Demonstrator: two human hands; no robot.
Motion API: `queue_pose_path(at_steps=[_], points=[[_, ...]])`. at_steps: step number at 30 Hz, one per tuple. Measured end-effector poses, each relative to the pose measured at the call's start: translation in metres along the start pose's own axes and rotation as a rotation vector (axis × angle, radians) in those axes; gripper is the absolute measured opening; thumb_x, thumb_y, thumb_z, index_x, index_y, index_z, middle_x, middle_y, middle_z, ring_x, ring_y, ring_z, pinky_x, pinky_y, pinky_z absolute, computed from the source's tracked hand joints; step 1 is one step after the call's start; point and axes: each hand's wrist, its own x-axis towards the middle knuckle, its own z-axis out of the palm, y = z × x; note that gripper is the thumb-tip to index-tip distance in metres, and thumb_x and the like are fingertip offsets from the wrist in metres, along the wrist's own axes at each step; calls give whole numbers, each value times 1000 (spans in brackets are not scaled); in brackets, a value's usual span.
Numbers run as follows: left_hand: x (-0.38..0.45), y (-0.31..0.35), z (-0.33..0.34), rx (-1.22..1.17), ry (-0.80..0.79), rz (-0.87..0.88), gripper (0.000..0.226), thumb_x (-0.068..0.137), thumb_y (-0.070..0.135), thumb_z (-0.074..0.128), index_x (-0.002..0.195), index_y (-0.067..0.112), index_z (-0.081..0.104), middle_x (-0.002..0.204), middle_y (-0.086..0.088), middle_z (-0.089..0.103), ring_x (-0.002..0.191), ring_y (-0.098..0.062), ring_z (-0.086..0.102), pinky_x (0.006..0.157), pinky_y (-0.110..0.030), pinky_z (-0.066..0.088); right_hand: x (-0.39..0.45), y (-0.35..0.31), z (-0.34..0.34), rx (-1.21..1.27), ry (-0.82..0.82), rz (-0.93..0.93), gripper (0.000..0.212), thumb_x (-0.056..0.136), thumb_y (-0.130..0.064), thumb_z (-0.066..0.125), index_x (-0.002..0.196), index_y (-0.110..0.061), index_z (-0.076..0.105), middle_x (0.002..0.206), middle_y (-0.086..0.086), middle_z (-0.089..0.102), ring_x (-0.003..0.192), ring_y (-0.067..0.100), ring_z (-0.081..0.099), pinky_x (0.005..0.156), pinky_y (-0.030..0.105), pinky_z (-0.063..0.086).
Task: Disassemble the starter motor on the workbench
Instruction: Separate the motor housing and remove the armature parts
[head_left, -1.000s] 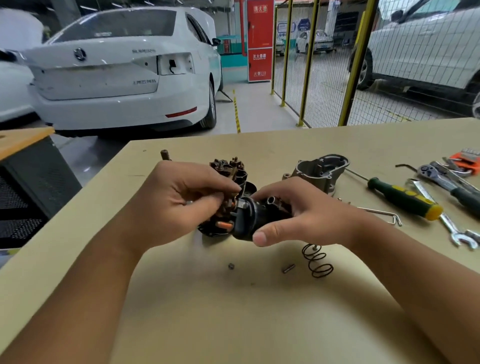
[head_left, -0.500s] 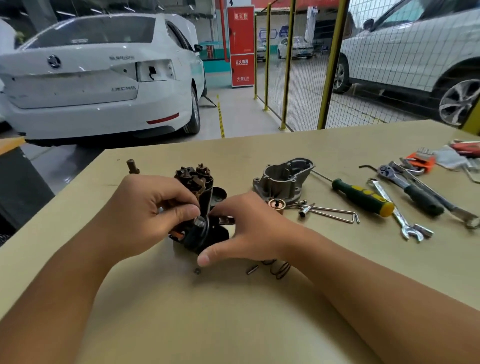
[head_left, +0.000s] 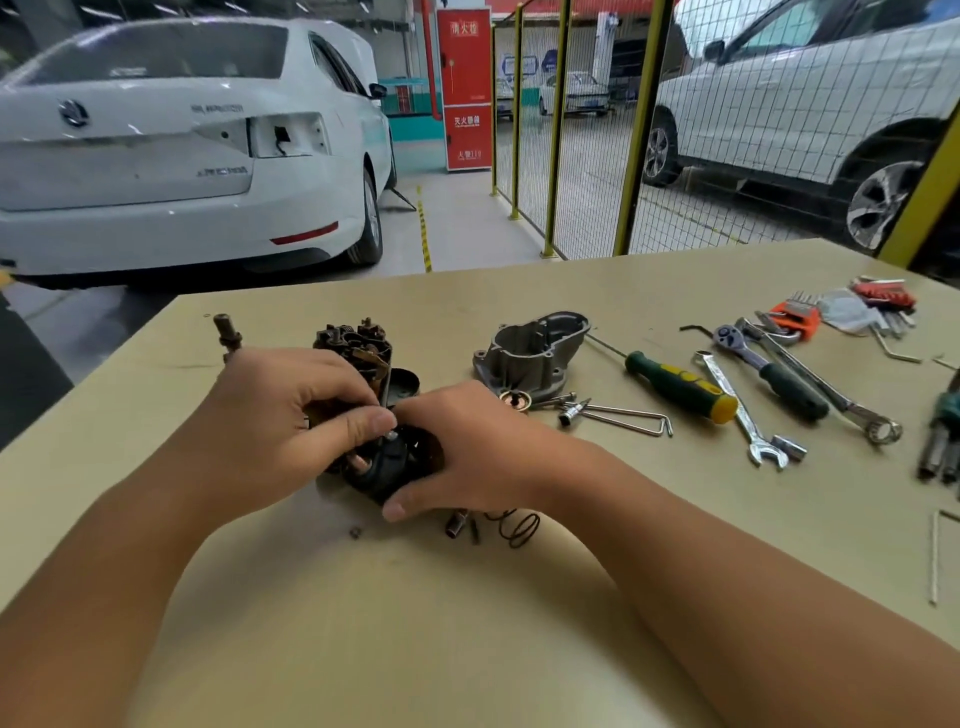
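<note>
Together, left hand (head_left: 291, 415) and right hand (head_left: 467, 457) each grip the starter motor (head_left: 384, 462) on the workbench (head_left: 363, 623).

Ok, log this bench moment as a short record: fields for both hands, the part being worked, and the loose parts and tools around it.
left hand: grips the motor assembly, thumb by a small metal pin
right hand: wraps the starter motor assembly from the right
housing: grey cast cover set aside behind
loose parts: coil spring, small sleeve
tools: green-yellow screwdriver, combination wrench, ratchet
surface: workbench
</note>
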Motion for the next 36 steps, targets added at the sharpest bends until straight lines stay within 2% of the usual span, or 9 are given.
queue_pose_path(at_steps=[3,7,11,15,18,24,28,33,36], points=[[-3,-3,-4,-25,-54,-1,17,83,29,76,89,15,83,93,13,74,85,-4,71,74,-28,55,-11,2,-26,79,35,2,38,79,-31,83,111,-15,71,91,-6,70,81,5,66,71,23,53],[-3,-6,-3,-44,-80,-35,18,83,27,74,97,20,83,93,14,74,84,-10,72,73,-34,54,-37,37,-87,99,366,222,11,82,-16,76,92,-18,77,80,-9,72,73,2,66,67,23,56],[-1,-4,7,-77,-21,-79,12,83,32,77,91,23,82,82,13,73,80,-12,70,70,-25,52,-67,89,-116,-158,209,698,12,77,-25,82,87,-23,76,81,-3,69,78,12,62,69,33,55],[0,4,19,-72,80,-96,6,85,32,84,87,28,79,78,19,71,75,-6,68,67,-10,46,-102,134,-134,-144,332,1104,22,73,-22,86,85,-10,73,77,8,71,71,23,66,61,33,56],[1,5,24,-22,106,-112,14,87,38,76,95,27,81,86,21,72,83,-3,68,74,-15,49,-118,146,-133,-156,287,1270,25,78,-23,81,82,-4,66,73,12,70,65,24,66,51,26,46],[-4,0,20,-111,-62,-184,14,96,44,68,98,38,80,83,23,74,78,-1,70,63,-14,50,-113,146,-121,-237,264,1261,22,82,-22,70,86,-5,56,80,10,59,70,22,57,50,26,39],[-9,-8,15,-286,-119,-276,22,97,22,71,93,42,80,76,11,76,56,-11,71,54,-18,53,-108,142,-112,-109,291,1267,30,68,-24,80,78,-6,58,77,12,62,67,22,60,48,24,39],[-13,-7,16,-444,-90,-326,12,94,31,73,100,36,82,83,4,79,55,-22,72,51,-26,57,-114,144,-119,126,529,1220,19,69,-15,75,76,1,67,65,13,62,52,23,53,48,27,44],[-12,-6,21,-435,-54,-326,21,84,31,69,101,29,81,89,5,80,65,-27,75,60,-38,62,-115,134,-132,455,728,944,15,79,-14,69,81,1,70,61,10,55,48,17,47,44,28,38]])
